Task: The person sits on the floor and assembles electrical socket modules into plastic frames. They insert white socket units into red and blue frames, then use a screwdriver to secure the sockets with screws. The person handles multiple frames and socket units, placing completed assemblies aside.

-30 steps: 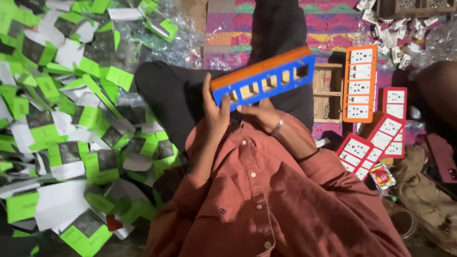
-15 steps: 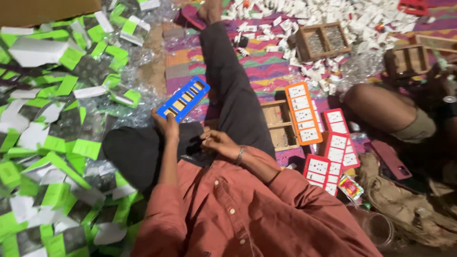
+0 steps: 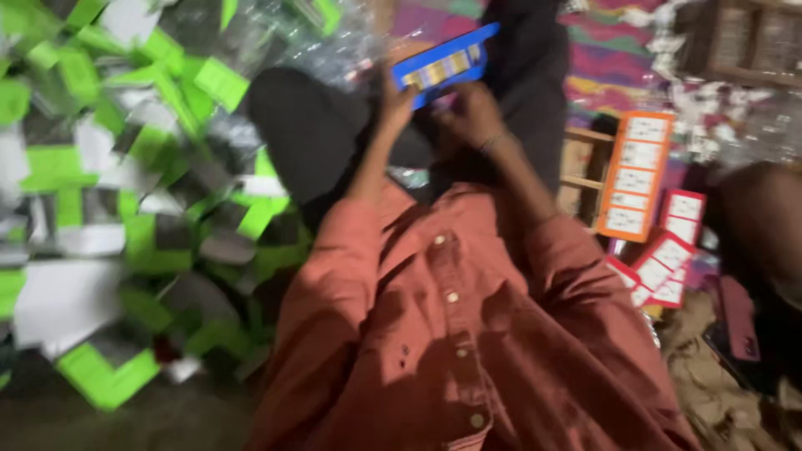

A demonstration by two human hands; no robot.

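Observation:
A long blue card frame with a row of small windows (image 3: 445, 64) is held over my lap, tilted up to the right. My left hand (image 3: 393, 104) grips its lower left end. My right hand (image 3: 473, 113), with a bangle at the wrist, holds it from below near the middle. Both forearms come out of rust-red shirt sleeves. My legs in black trousers lie under the frame. The picture is blurred by motion.
A heap of green, white and grey packets (image 3: 125, 192) covers the floor on the left. An orange card strip (image 3: 637, 177) and red cards (image 3: 668, 255) lie at right beside a wooden tray (image 3: 585, 171). Another person's knee (image 3: 764, 225) is at far right.
The view swung and moved closer. The blue frame has shifted from my left side to the front of my lap, and my right hand has come up to hold it too.

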